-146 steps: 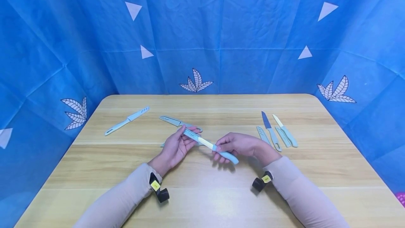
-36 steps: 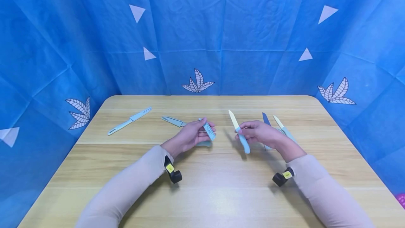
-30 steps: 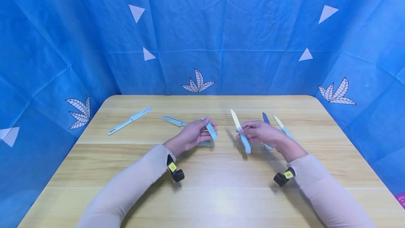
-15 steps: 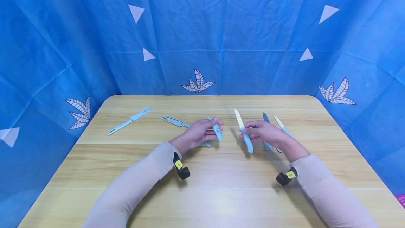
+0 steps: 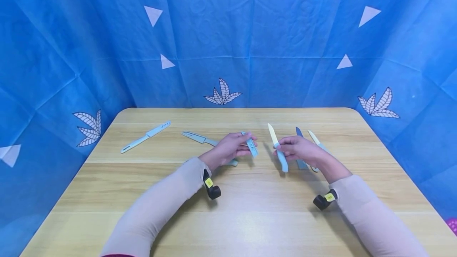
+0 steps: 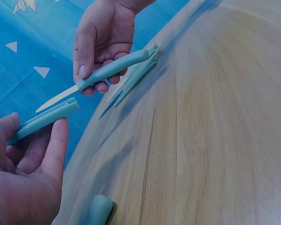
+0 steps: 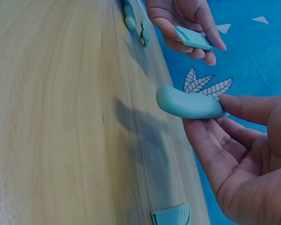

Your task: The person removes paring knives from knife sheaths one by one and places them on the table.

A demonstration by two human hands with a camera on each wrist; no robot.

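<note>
My left hand (image 5: 228,149) pinches a light-blue knife sheath (image 5: 252,148) between thumb and fingers, above the table. To its right, my right hand (image 5: 303,150) grips a paring knife (image 5: 282,161) by its light-blue handle, with the bare pale-yellow blade pointing away and up. A gap separates blade and sheath in the head view. The left wrist view shows the sheath (image 6: 47,119) with its end near the knife's blade (image 6: 56,98). From the right wrist, the knife handle (image 7: 192,104) hides the blade.
A sheathed knife (image 5: 146,137) lies at the table's far left. Another sheathed knife (image 5: 194,137) and a handle (image 5: 233,162) lie by my left hand. Behind my right hand are a dark-blue-bladed knife (image 5: 299,131), a sheath (image 5: 302,164) and a pale-bladed knife (image 5: 314,137), partly hidden.
About five seconds ago the blade was partly inside the sheath; now they are apart. Over the last second both hands have drifted right, the left one more, narrowing the gap between them.
</note>
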